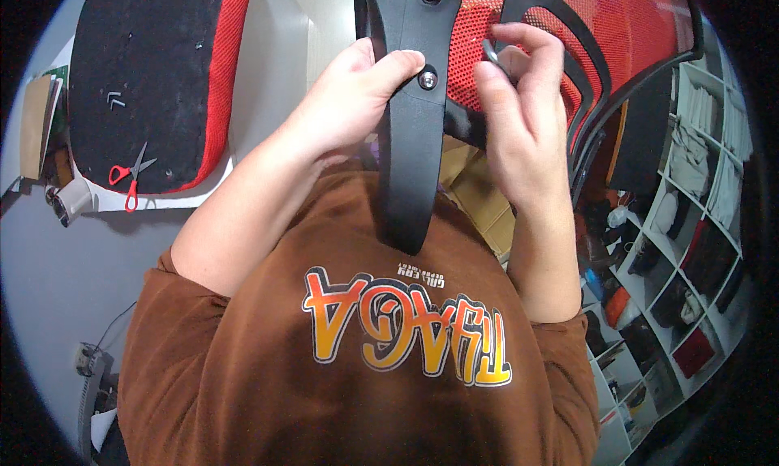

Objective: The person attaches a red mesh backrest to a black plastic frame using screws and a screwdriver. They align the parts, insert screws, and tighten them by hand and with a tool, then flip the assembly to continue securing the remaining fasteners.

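My left hand (357, 89) is closed round a black plastic chair armrest (410, 182), its thumb lying on the front face beside a silver bolt (428, 80). The bolt sits in a hole of the armrest; above it is another, dark hole. The armrest's lower end reaches down against my brown shirt. Right of the armrest, my right hand (527, 101) pinches a small grey curved metal piece (490, 51) between thumb and fingers, apart from the bolt. Too little of that piece shows to tell its kind. Behind both hands stands a red mesh chair back (641, 28) with a black frame.
At the left, a chair seat (138, 52) with red edging lies black underside up on a white table (272, 52). Red-handled scissors (132, 176) and several hex keys and bolts lie on it. Cardboard (479, 190) is below the armrest. White cubby shelves (673, 182) stand at right.
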Demonstrator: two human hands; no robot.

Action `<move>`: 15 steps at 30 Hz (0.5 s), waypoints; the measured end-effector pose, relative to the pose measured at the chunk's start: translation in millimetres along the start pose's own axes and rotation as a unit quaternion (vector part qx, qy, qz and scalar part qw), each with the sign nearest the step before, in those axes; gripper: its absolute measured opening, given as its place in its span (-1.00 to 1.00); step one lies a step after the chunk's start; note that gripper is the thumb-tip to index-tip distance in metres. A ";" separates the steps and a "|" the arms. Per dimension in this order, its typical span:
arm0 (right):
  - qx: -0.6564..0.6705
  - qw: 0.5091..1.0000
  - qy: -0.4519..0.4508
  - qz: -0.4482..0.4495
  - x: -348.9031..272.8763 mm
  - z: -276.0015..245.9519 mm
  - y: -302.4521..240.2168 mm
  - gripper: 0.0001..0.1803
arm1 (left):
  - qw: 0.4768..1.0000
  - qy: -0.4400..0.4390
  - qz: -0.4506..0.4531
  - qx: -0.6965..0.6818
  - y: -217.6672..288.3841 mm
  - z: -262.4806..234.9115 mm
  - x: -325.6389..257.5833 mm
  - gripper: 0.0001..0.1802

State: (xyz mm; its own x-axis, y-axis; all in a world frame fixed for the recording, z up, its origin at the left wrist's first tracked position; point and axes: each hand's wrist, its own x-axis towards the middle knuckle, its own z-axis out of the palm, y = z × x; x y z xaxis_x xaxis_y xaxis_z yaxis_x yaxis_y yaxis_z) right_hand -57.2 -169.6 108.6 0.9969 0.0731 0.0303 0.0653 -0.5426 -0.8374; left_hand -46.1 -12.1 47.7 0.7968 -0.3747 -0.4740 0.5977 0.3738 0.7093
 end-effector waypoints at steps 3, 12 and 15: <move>-0.021 0.996 -0.031 -0.086 0.3 -7.1 8.1 -0.82 | 1.000 -0.006 -0.008 0.010 0.7 -2.4 1.0 -0.74; 0.000 0.990 -0.127 -0.061 15.0 -17.5 5.4 -0.91 | 1.000 0.008 -0.023 0.016 7.2 1.8 -3.4 -0.75; 0.014 0.988 -0.151 -0.025 19.3 -18.4 4.1 -0.90 | 0.999 -0.007 -0.040 0.025 9.0 -0.1 -4.9 -0.75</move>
State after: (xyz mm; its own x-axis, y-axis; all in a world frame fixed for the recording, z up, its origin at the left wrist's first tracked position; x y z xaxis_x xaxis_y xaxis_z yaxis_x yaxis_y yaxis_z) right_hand -36.9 -185.8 115.8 0.9334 0.3478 -0.0887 0.1082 -0.5083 -0.8543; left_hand -44.7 -6.8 56.3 0.7458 -0.4133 -0.5225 0.6532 0.2996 0.6954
